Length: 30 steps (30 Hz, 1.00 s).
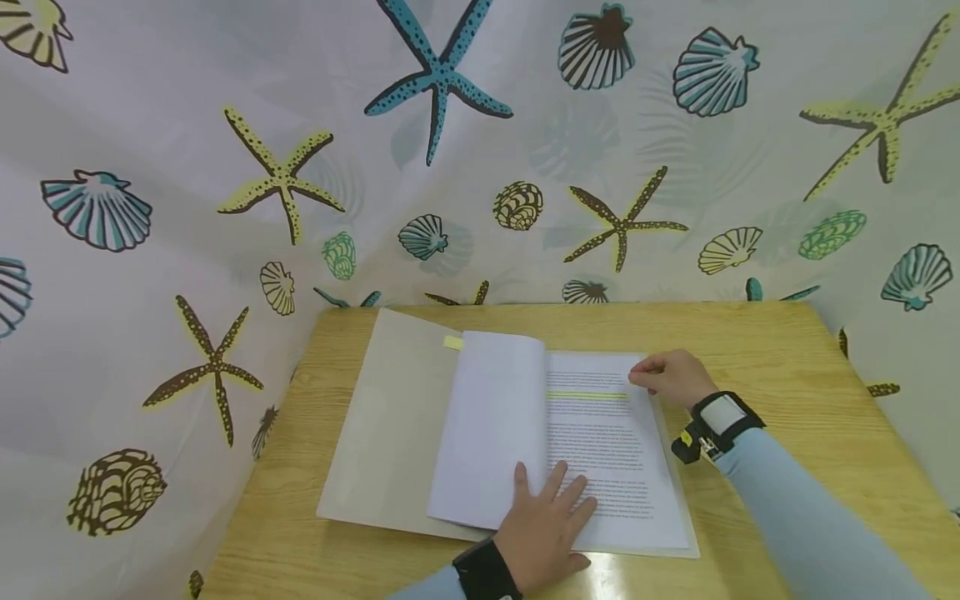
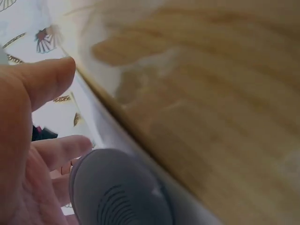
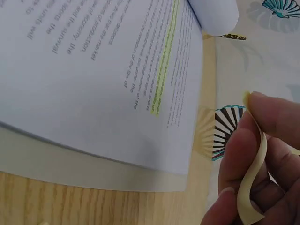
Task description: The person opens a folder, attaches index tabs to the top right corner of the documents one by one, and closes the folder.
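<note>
A stapled-looking document of printed pages (image 1: 600, 450) lies open on the table, one line (image 1: 587, 396) marked in yellow highlighter. My left hand (image 1: 542, 533) rests with spread fingers across its lower part, by the fold of the turned page (image 1: 491, 417). Near the upper right corner of the printed page is my right hand (image 1: 675, 379). Between thumb and fingertips it pinches a curled pale-yellow sticky strip (image 3: 253, 180), clearest in the right wrist view. Another small yellow tab (image 1: 453, 342) sticks out at the top edge of the turned pages.
A cream cover (image 1: 390, 417) lies folded open to the left on the wooden table (image 1: 795, 400). Behind and at the sides hangs a white cloth (image 1: 480, 175) printed with shells and starfish. Bands with devices are worn on both wrists.
</note>
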Motion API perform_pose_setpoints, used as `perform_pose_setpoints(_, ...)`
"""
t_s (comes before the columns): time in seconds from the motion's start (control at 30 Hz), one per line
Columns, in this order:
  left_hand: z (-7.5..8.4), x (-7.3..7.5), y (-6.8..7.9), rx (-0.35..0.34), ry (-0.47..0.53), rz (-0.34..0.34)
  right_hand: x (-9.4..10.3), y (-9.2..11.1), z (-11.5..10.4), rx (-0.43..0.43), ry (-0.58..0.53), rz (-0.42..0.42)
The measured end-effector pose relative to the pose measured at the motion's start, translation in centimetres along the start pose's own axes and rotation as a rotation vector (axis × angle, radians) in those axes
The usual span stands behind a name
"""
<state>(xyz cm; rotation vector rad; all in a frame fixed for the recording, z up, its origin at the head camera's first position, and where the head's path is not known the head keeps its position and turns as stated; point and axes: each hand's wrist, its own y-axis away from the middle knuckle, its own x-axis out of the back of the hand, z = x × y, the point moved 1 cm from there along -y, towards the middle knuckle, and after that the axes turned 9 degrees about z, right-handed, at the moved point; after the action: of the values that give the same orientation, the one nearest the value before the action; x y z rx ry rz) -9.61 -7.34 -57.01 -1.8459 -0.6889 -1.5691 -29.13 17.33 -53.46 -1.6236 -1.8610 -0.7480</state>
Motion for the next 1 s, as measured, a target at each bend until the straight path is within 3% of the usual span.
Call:
perform_pose_setpoints(0.5, -0.1, -0.6, 0.2, 0.050, -0.010, -0.118, -1.5, -4.0, 1.1, -0.104, 0.081, 0.000)
perform_pose_setpoints(0.8, -0.3, -0.7, 0.0, 0.038, -0.006, -0.133, -2.8, -5.2, 2.0, -0.167, 0.036, -0.005)
perform_pose_setpoints(1.0, -0.3, -0.7, 0.0, 0.033, 0.006, -0.132, -3.3, -5.4, 2.3, -0.175, 0.063, -0.003)
